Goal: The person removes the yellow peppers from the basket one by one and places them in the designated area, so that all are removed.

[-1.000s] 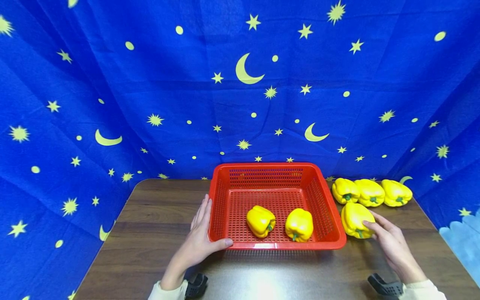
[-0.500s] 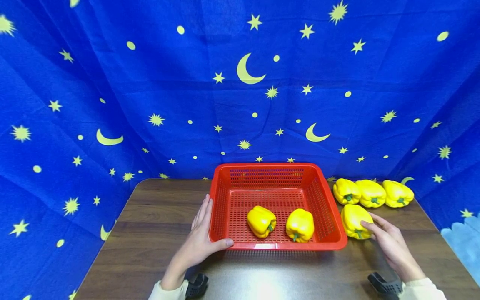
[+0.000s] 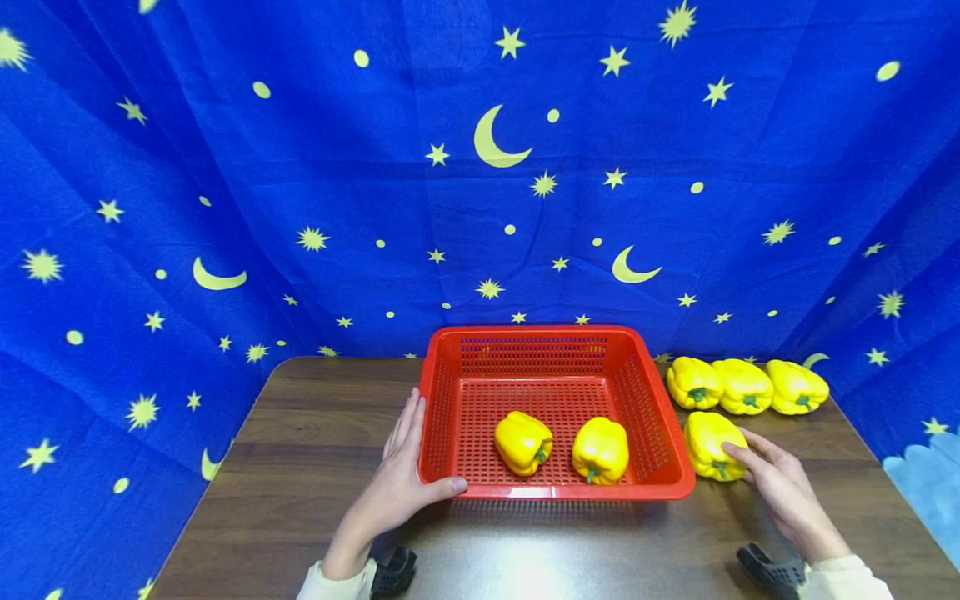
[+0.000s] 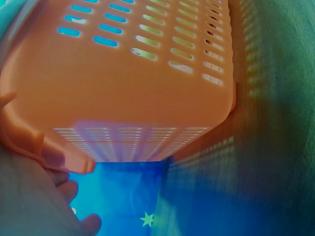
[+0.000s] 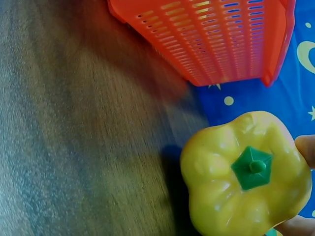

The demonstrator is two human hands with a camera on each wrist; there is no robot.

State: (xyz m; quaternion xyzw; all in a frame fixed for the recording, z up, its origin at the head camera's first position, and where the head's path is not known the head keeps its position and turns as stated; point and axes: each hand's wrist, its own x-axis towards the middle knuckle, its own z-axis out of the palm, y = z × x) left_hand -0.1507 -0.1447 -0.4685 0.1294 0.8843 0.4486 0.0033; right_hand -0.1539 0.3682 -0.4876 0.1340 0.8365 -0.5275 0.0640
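Note:
A red plastic basket (image 3: 660, 417) with slotted walls stands at the middle of the table and holds two yellow bell peppers, one left (image 3: 522, 443) and one right (image 3: 600, 451). My left hand (image 3: 401, 467) rests at its front left corner, thumb over the front rim and fingers straight along the left side. To the basket's right, my right hand (image 3: 783, 492) grips another yellow bell pepper (image 3: 708, 446), thumb on its near side and the other fingers partly hidden behind. The right wrist view shows this held pepper's green stem (image 5: 257, 166) facing the camera.
Three more yellow bell peppers line up at the back right: one near the basket (image 3: 693, 383), a middle one (image 3: 744, 388) and an outer one (image 3: 797, 388). A blue star-patterned curtain (image 3: 360, 192) hangs behind the brown wooden table (image 3: 300, 442).
The pepper in my right hand has shifted slightly downward in the head view, away from the back row. My left hand and the basket stay put.

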